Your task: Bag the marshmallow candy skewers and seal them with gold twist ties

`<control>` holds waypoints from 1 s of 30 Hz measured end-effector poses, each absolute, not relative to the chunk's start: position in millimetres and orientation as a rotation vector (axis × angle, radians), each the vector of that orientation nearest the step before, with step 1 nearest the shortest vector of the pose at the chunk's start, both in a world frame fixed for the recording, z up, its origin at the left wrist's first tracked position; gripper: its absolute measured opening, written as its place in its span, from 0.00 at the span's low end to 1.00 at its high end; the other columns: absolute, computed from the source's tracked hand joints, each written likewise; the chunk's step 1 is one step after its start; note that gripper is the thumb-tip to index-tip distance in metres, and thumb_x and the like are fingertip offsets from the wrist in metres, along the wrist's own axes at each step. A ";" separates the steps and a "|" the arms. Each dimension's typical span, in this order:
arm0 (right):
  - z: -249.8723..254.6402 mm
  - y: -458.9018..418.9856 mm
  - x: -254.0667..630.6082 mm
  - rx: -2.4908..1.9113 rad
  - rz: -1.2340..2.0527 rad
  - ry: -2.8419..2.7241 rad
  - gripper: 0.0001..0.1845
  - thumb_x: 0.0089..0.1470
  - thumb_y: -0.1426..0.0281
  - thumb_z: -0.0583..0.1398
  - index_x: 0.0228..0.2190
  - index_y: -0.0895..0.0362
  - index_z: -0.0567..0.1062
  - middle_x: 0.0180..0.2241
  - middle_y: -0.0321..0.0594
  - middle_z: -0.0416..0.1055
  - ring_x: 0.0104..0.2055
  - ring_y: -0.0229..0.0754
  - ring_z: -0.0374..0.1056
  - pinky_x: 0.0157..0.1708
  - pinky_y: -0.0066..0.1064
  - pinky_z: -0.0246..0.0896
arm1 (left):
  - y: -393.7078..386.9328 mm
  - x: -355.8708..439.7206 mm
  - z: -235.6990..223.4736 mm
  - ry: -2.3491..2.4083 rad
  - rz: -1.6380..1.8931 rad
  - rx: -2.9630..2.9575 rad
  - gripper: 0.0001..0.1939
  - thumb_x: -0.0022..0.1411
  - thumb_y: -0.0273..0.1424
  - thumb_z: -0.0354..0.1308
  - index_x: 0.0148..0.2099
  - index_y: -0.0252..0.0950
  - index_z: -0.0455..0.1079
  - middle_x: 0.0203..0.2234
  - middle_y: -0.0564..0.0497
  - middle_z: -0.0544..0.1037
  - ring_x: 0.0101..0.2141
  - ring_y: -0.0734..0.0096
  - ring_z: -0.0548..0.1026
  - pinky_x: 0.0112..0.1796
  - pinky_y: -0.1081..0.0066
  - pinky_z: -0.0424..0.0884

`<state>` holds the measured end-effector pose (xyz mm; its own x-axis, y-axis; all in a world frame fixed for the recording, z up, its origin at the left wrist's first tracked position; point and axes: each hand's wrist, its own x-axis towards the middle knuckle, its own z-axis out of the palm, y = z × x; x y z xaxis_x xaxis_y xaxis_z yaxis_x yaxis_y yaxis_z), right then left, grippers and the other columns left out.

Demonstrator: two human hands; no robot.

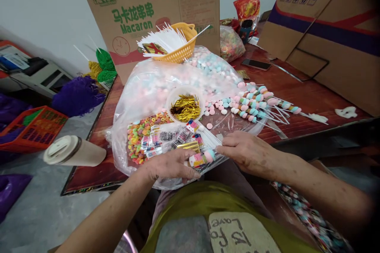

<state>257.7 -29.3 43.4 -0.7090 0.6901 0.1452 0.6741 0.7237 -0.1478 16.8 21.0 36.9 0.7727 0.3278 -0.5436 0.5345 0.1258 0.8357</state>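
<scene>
A short candy skewer (204, 158) with a printed wrapper, a ring candy and pastel marshmallows lies between my hands at the table's front edge. My left hand (173, 164) has thumb and fingers closed around its wrapped end. Closed together, the fingertips of my right hand (245, 151) are at its blue end; what they pinch is hidden. White sticks (208, 134) stretch toward the right fingers. Just beyond my left hand are small printed packets (168, 136) and fruit-coloured ring candies (137, 138). A round tub of gold twist ties (187, 108) stands behind them.
Finished-looking marshmallow skewers (252, 102) are piled at right. A large plastic bag of marshmallows (166, 75) fills the middle, with a yellow basket (178, 49) of white sticks on it. Cardboard boxes (130, 19) stand behind. A lidded paper cup (78, 152) is at the left edge.
</scene>
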 end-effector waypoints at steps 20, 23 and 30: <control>33.2 -25.5 247.3 -1.096 0.227 -2.626 0.10 0.54 0.76 0.52 0.24 0.59 0.69 0.26 0.41 0.66 0.30 0.40 0.56 0.31 0.33 0.44 | 7.4 43.0 19.4 0.772 -0.127 1.635 0.20 0.56 0.48 0.53 0.34 0.35 0.62 0.17 0.58 0.65 0.17 0.78 0.65 0.20 0.77 0.62; 10.9 -25.3 236.3 -1.089 0.320 -2.617 0.08 0.52 0.77 0.52 0.24 0.59 0.68 0.26 0.41 0.66 0.30 0.40 0.57 0.32 0.33 0.45 | 5.0 48.7 11.0 0.816 -0.135 1.693 0.20 0.60 0.48 0.46 0.32 0.35 0.63 0.16 0.57 0.66 0.17 0.76 0.67 0.19 0.77 0.62; 8.5 -11.2 255.1 -1.034 0.409 -2.409 0.13 0.61 0.72 0.47 0.27 0.59 0.67 0.26 0.40 0.64 0.32 0.40 0.56 0.33 0.31 0.46 | 24.9 21.6 33.9 0.900 0.000 1.459 0.24 0.54 0.50 0.56 0.46 0.38 0.70 0.25 0.54 0.71 0.21 0.78 0.67 0.20 0.80 0.62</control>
